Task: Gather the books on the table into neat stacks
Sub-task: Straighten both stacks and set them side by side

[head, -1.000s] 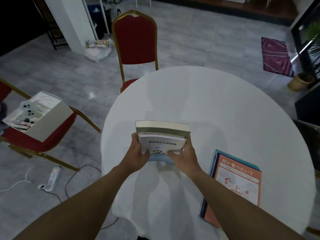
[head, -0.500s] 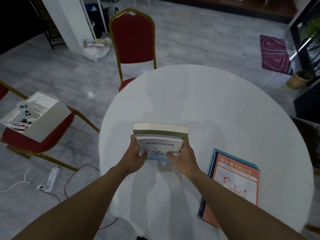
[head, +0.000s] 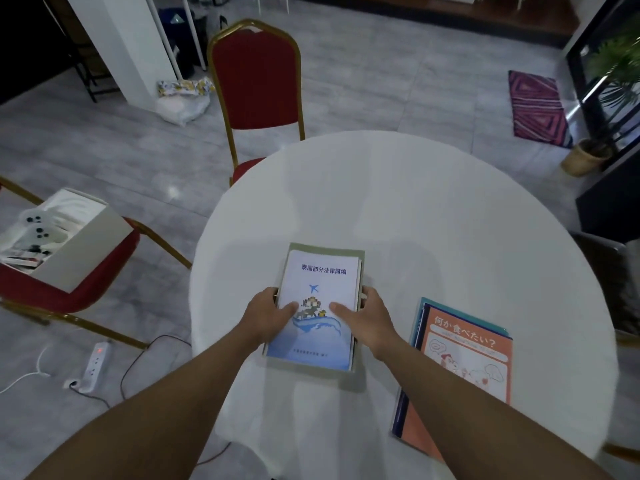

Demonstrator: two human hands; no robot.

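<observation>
A stack of books lies flat on the round white table, near its front-left edge, a white-and-blue booklet on top of a wider green book. The left hand grips the stack's left edge, thumb laid on the cover, other fingers tucked out of sight. The right hand clasps the right edge the same way. Right of the stack, apart from it, lies a second pile topped by an orange book. Beyond the table stands a red chair.
</observation>
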